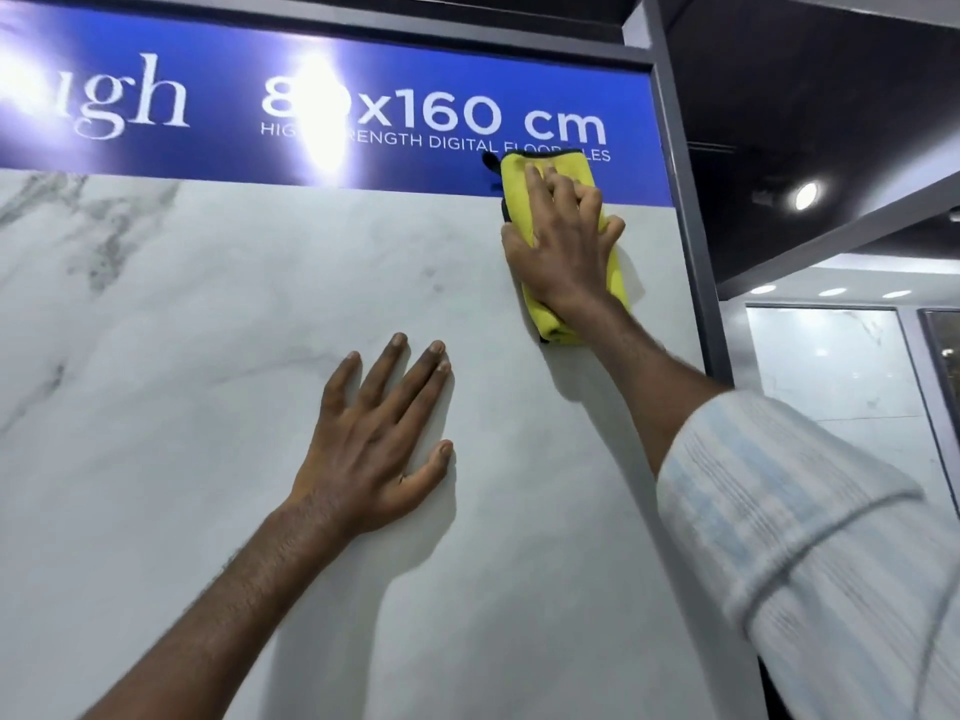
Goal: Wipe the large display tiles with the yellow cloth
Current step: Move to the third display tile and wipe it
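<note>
A large white marble-look display tile (208,356) with grey veins stands upright and fills most of the view. My right hand (563,246) presses a folded yellow cloth (615,275) flat against the tile's upper right corner, where the cloth overlaps the lower edge of the blue sign. Its fingers are spread over the cloth, the fingertips slightly bent. My left hand (379,439) lies flat on the tile lower down and to the left, fingers straight and spread, holding nothing.
A blue sign (415,111) reading "80x160 cm" runs along the top of the tile. A grey metal frame post (685,226) borders the tile's right edge. Beyond it are a dark ceiling with spotlights and more display tiles (841,366).
</note>
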